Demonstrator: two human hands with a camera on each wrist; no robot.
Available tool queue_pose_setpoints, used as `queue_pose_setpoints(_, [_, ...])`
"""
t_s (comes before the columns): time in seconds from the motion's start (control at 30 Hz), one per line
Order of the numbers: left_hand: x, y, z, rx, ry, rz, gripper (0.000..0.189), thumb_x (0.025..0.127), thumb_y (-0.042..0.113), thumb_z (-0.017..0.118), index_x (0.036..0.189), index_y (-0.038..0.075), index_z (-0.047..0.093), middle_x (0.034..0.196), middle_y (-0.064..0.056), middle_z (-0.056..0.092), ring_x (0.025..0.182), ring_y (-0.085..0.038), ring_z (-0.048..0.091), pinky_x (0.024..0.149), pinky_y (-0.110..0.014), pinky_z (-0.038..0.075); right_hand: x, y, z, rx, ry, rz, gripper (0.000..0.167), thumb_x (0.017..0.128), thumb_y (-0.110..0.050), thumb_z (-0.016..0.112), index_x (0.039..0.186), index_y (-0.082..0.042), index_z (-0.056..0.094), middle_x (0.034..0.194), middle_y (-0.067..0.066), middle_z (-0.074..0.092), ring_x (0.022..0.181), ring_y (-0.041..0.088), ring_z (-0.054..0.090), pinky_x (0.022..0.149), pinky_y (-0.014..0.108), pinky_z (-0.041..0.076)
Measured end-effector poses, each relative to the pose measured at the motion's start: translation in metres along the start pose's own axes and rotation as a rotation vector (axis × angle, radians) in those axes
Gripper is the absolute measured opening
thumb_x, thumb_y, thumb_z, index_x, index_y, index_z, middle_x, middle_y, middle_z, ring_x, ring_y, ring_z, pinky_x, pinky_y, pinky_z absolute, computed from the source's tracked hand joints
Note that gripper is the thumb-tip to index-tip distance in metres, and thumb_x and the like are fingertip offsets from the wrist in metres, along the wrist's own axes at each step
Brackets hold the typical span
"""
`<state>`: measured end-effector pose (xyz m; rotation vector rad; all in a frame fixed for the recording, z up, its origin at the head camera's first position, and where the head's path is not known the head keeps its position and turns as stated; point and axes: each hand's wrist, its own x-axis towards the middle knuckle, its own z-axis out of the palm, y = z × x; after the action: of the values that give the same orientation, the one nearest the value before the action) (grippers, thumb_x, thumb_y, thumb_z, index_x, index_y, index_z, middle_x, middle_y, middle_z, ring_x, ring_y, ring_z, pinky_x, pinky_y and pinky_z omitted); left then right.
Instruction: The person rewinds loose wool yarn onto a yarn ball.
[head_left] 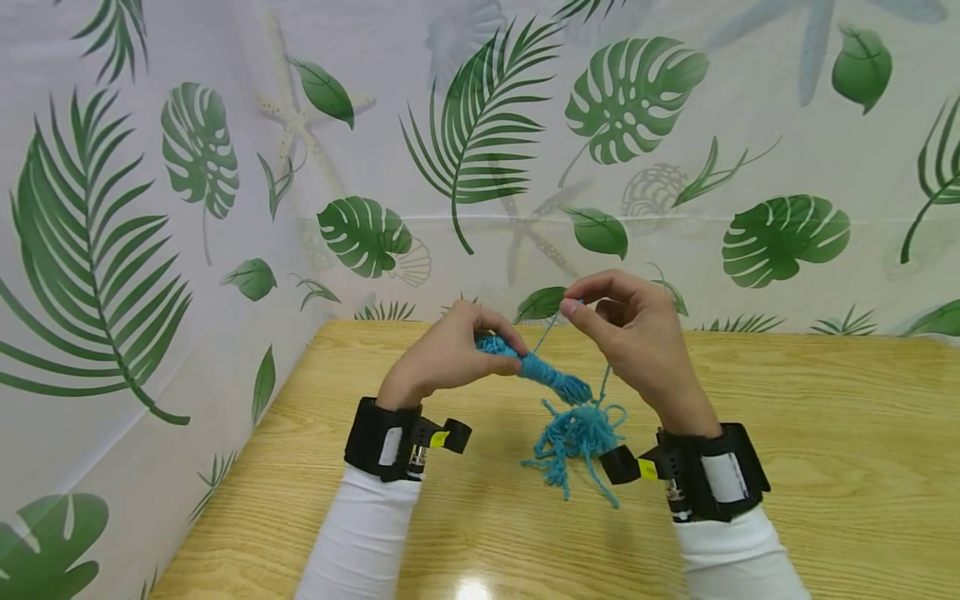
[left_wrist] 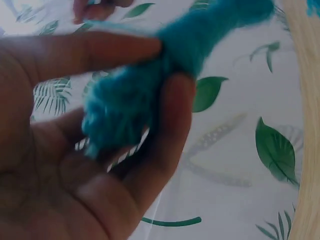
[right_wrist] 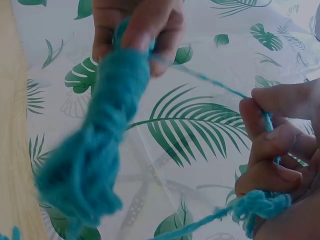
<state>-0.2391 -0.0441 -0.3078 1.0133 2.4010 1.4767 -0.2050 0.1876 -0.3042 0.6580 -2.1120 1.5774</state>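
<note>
My left hand [head_left: 461,350] grips a bundle of turquoise yarn [head_left: 555,377] near one end, thumb and fingers pinched round it. The bundle's middle is wrapped with several turns, and loops flare out at its free end, as the right wrist view shows. My right hand [head_left: 633,337] pinches a yarn strand [right_wrist: 210,80] between thumb and forefinger. That strand runs taut from the bundle to the fingertips. More of it passes through the right palm, where a small tangle [right_wrist: 262,202] hangs, and then drops towards the loose yarn on the table.
A loose heap of turquoise yarn [head_left: 577,433] with trailing ends lies on the wooden table [head_left: 480,500], below the hands. Behind and to the left hangs a white cloth [head_left: 525,150] printed with green leaves. Each wrist wears a black strap [head_left: 382,442] with a small camera.
</note>
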Motion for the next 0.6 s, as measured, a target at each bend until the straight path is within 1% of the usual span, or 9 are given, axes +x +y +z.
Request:
queue_pose_setpoints(0.07, [-0.001,0.0,-0.003,-0.114,-0.122,0.076,0.007,0.09,-0.005,0.074,0.097,-0.003,0.075,0.095,-0.009,0.069,0.082,-0.021,0.06,0.075,-0.033,0.054,0.001,0.002,-0.002,-0.008,0.012,-0.004,0.009,0.097,-0.003,0.069,0.104,0.002,0.072,0.097,0.01,0.066,0.052,0.017,0.044,0.049,0.028,0.035])
queue_pose_setpoints(0.13, [-0.002,0.0,-0.005,-0.23,-0.223,0.162,0.008,0.09,-0.008,0.072,0.098,-0.006,0.072,0.094,-0.011,0.068,0.082,-0.023,0.059,0.076,-0.034,0.054,0.001,0.003,-0.003,-0.018,0.015,-0.01,0.009,0.097,-0.003,0.07,0.104,0.002,0.072,0.097,0.01,0.066,0.052,0.017,0.043,0.049,0.028,0.035])
queue_pose_setpoints(0.2, [-0.004,0.0,-0.007,-0.346,-0.276,0.246,0.007,0.091,-0.006,0.071,0.098,-0.006,0.071,0.095,-0.011,0.067,0.085,-0.025,0.057,0.078,-0.036,0.054,0.002,0.005,-0.004,-0.021,0.012,-0.009,0.01,0.097,-0.004,0.07,0.104,0.002,0.073,0.097,0.009,0.066,0.052,0.017,0.043,0.049,0.028,0.036])
queue_pose_setpoints(0.27, [-0.005,0.001,-0.007,-0.451,-0.268,0.314,0.006,0.092,-0.001,0.072,0.097,0.0,0.073,0.097,-0.009,0.067,0.092,-0.026,0.057,0.081,-0.036,0.053,0.002,0.006,-0.003,-0.013,0.001,-0.005,0.01,0.097,-0.003,0.07,0.104,0.003,0.072,0.096,0.008,0.066,0.052,0.017,0.043,0.049,0.027,0.036])
queue_pose_setpoints(0.37, [-0.004,0.002,-0.004,-0.621,-0.178,0.383,0.005,0.092,0.008,0.075,0.097,0.01,0.076,0.1,-0.005,0.066,0.097,-0.024,0.055,0.085,-0.033,0.051,0.003,0.008,0.001,0.024,-0.044,-0.002,0.008,0.096,0.001,0.069,0.103,0.005,0.072,0.093,0.008,0.067,0.054,0.017,0.045,0.052,0.026,0.039])
queue_pose_setpoints(0.43, [-0.002,0.004,-0.001,-0.732,-0.083,0.403,0.008,0.092,0.01,0.076,0.099,0.014,0.077,0.103,-0.004,0.066,0.097,-0.021,0.056,0.088,-0.031,0.051,0.003,0.009,0.004,0.002,-0.09,-0.009,0.01,0.095,0.002,0.07,0.105,0.004,0.072,0.086,0.007,0.066,0.054,0.017,0.045,0.051,0.026,0.039])
queue_pose_setpoints(0.5, [0.001,0.006,0.003,-0.81,0.036,0.404,0.011,0.093,0.006,0.072,0.101,0.012,0.077,0.106,-0.005,0.065,0.096,-0.019,0.059,0.091,-0.03,0.051,0.003,0.008,0.007,-0.016,-0.151,-0.003,0.01,0.095,0.001,0.071,0.104,0.002,0.073,0.084,0.006,0.066,0.054,0.018,0.045,0.051,0.027,0.039])
queue_pose_setpoints(0.53, [0.002,0.007,0.005,-0.82,0.11,0.395,0.014,0.094,0.002,0.07,0.102,0.011,0.076,0.106,-0.006,0.065,0.096,-0.018,0.06,0.091,-0.03,0.052,0.003,0.007,0.009,-0.037,-0.178,0.004,0.009,0.095,-0.001,0.071,0.104,0.0,0.074,0.081,0.006,0.066,0.054,0.018,0.045,0.051,0.027,0.039])
queue_pose_setpoints(0.6, [0.005,0.008,0.009,-0.756,0.286,0.361,0.017,0.093,-0.004,0.067,0.102,0.008,0.076,0.106,-0.005,0.066,0.093,-0.017,0.064,0.09,-0.03,0.053,0.002,0.005,0.011,-0.076,-0.228,0.027,0.009,0.096,-0.007,0.072,0.104,-0.004,0.075,0.08,0.004,0.065,0.051,0.018,0.044,0.049,0.028,0.036])
